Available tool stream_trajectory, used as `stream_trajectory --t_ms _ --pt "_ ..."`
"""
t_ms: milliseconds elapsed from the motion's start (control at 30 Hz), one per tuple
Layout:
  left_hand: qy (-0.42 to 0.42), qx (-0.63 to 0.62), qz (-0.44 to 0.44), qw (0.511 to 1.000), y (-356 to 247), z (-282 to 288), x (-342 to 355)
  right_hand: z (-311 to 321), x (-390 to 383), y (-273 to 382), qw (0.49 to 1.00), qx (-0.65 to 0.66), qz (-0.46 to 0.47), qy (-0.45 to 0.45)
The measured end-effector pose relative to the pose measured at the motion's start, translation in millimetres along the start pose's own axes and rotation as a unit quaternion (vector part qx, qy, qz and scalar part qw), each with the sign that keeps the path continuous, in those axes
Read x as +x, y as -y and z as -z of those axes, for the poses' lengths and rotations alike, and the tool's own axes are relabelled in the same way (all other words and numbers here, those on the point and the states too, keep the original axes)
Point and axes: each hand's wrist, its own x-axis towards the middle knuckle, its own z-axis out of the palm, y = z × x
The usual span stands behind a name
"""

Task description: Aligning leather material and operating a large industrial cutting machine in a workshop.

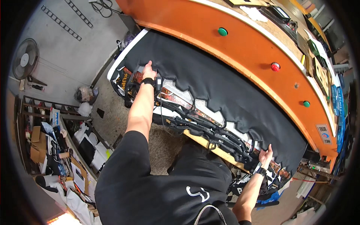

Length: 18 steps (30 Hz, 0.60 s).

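Observation:
A long row of printed and black fabric pieces (210,112) with dark straps lies along the near edge of a wide black padded bed (225,86). Its far side has a stepped, silvery outline. At the row's left end, my left hand (149,71) grips the pieces, thumb side up, with a black band on the wrist. My right hand (266,156) closes on the right end, also wearing a wristband. The fingers under the material are partly hidden. Tangled black straps (213,131) hang between my hands, toward my body.
An orange machine front (247,48) with green and red buttons rises beyond the bed. A cluttered shelf (56,146) with boxes and scraps stands at left, below a fan (26,59). A wooden bar (217,150) runs under the bed's near edge.

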Motion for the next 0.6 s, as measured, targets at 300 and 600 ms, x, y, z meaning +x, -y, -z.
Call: stream_trajectory --t_ms 300,600 --pt "-0.17 -0.005 -0.042 0.985 24.0 -20.2 20.9 11.2 33.9 17.7 0.994 -0.071 0.011 -0.08" --pt "-0.216 0.033 -0.129 0.967 -3.7 -56.6 -8.2 16.3 28.4 -1.5 0.999 -0.031 -0.005 -0.006"
